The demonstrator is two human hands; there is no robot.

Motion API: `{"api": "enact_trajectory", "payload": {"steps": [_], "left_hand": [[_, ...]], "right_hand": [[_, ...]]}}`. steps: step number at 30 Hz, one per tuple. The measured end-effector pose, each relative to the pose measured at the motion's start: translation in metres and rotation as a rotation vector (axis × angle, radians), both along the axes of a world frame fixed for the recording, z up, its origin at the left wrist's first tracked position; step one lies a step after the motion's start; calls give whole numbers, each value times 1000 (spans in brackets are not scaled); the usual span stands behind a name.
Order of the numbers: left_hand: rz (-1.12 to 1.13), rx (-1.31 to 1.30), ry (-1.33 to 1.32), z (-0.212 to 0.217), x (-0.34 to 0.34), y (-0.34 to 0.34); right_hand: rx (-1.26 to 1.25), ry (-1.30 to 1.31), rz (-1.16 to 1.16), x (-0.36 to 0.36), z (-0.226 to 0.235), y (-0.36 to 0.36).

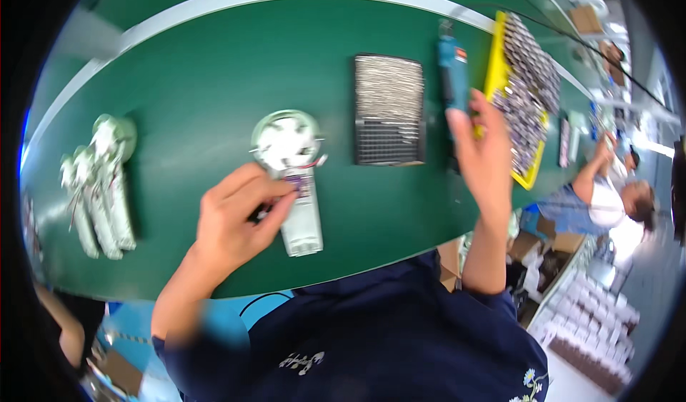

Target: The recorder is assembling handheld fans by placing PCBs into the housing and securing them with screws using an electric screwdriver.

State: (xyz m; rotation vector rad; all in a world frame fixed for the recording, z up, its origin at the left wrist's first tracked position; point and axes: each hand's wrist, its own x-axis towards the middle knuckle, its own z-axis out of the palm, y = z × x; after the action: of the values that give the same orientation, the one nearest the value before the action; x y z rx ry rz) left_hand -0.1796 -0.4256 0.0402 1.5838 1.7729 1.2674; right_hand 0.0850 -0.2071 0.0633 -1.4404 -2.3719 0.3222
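far left on the green table (pixel 214 80) lies a pile of white units (pixel 96 184), well apart from both hands. the left hand (pixel 232 216) pinches the white unit (pixel 294 180) at its middle, fingertips on the small board with wires; the unit's long axis runs near to far, round head far, handle end near, just right of that hand. right of it sits a grey tray (pixel 389 109). the right hand (pixel 486 152) is raised, fingers loosely spread, touching the blue driver (pixel 453 70); whether it grips it i cannot tell. beyond lies a yellow tray (pixel 495 59) of parts
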Motion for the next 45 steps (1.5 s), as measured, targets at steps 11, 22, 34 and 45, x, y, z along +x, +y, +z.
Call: {"api": "enact_trajectory", "payload": {"steps": [11, 22, 34, 45], "left_hand": [[49, 12, 29, -3, 0, -12], [27, 19, 116, -2, 2, -11], [-19, 124, 183, -10, 0, -7], [-15, 193, 220, -15, 2, -5]], "right_hand": [[-526, 323, 108, 7, 15, 19], [-943, 1715, 820, -118, 45, -61], [-896, 1727, 659, -138, 23, -69], [-811, 1725, 495, -138, 23, -67]]}}
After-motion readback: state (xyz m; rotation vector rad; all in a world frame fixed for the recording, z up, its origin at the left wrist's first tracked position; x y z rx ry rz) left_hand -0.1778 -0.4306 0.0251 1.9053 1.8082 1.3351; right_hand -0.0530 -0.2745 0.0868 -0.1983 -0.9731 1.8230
